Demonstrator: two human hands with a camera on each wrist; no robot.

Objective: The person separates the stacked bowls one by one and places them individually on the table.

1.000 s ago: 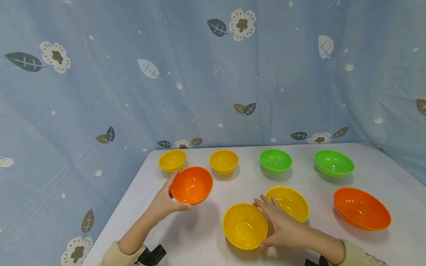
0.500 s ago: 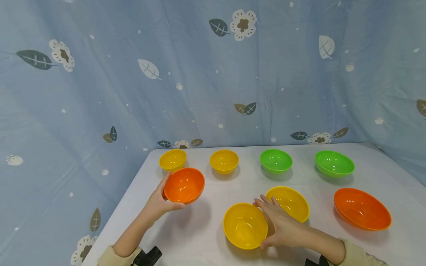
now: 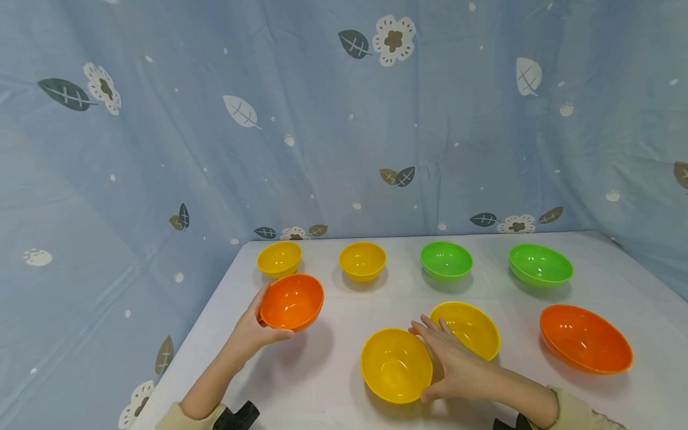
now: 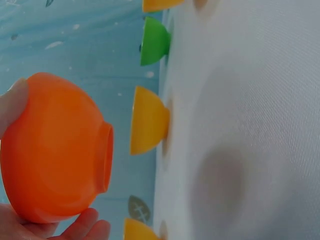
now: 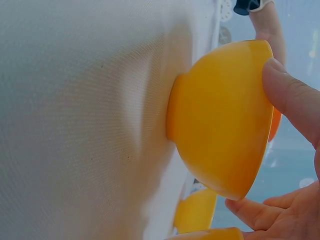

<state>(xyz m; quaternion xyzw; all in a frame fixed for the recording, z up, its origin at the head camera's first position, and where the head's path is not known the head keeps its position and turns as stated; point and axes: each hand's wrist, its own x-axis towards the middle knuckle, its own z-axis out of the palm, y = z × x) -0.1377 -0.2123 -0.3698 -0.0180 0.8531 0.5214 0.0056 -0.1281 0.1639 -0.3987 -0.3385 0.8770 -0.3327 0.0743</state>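
My left hand (image 3: 251, 331) grips an orange bowl (image 3: 292, 301) by its side, thumb and fingers spread round it. The left wrist view has this orange bowl (image 4: 55, 150) raised off the white table, its shadow falling on the cloth. At the front middle, my right hand (image 3: 454, 364) holds a yellow bowl (image 3: 396, 365) at its right side. Seen from the right wrist, the thumb lies on the rim of that yellow bowl (image 5: 222, 117) and fingertips meet its opposite edge; its foot is at the cloth. Another yellow bowl (image 3: 469, 327) stands just behind the right hand, partly covered by its fingers.
Along the back of the white table (image 3: 333, 388) stand two small yellow bowls, one at left (image 3: 279, 260) and one nearer the middle (image 3: 362, 261). Green bowls (image 3: 446, 261) continue that row rightward. A wide orange bowl (image 3: 584, 338) sits at right. A blue patterned curtain (image 3: 301, 119) hangs behind.
My left hand has carried the orange bowl leftward and slightly lower, towards the front of the back-left yellow bowl. The right hand and its yellow bowl have stayed in place.
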